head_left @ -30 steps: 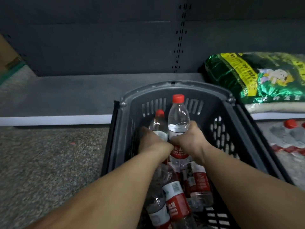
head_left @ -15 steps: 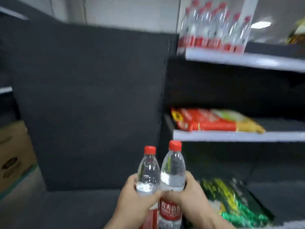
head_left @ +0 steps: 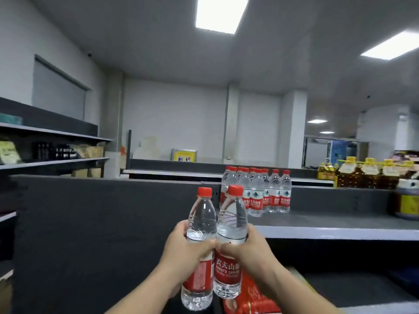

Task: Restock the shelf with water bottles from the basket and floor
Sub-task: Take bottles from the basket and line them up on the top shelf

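Two water bottles held upright in front of the top shelf point(head_left: 328, 231)

On the shelf stands a group of bottles point(head_left: 260, 193) — behind and right. The left hand point(head_left: 183, 252) grips the left bottle point(head_left: 200, 223), the right hand point(head_left: 247, 250) grips the right bottle point(head_left: 231, 220) — the two bottles touching side by side.

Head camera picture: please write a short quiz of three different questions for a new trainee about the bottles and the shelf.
1. True or false: each hand holds one bottle.
2. What colour are the caps of the bottles on the top shelf?
3. Where do the shelf bottles stand relative to the held ones? A) up and to the right B) to the left C) below

Key
1. True: the left hand has a closed grip on the left bottle, the right hand on the right bottle.
2. Red.
3. A.
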`<act>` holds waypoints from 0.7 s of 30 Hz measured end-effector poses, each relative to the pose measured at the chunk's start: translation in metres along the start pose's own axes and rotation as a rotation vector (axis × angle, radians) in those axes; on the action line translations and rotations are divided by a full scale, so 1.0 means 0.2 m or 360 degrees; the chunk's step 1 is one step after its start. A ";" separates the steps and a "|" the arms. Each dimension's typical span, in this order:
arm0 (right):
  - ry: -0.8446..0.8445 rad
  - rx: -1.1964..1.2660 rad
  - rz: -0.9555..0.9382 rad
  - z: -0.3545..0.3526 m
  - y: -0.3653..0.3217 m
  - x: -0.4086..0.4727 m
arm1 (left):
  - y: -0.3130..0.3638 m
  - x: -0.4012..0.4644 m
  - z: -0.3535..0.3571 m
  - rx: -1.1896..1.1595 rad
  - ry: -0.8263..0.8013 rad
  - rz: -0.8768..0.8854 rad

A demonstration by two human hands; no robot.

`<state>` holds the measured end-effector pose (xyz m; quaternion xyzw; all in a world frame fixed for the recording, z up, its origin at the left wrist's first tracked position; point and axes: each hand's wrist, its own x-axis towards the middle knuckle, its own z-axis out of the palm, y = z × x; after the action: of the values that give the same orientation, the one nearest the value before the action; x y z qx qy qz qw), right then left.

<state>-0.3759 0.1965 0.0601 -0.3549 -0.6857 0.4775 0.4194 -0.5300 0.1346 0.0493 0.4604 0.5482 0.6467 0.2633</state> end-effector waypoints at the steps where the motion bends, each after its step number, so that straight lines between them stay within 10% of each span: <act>1: 0.0030 -0.0005 -0.0001 -0.03 -0.05 0.03 | 0.05 0.04 0.02 -0.0008 -0.0020 0.0012; 21: 0.0188 -0.0244 -0.0255 -1.26 -0.02 1.12 | 0.18 1.17 1.30 0.0045 -0.0091 0.0223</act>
<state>-0.2352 0.4834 0.1657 -0.3576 -0.7205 0.3667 0.4675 -0.3958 0.4449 0.1488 0.5197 0.5158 0.6423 0.2265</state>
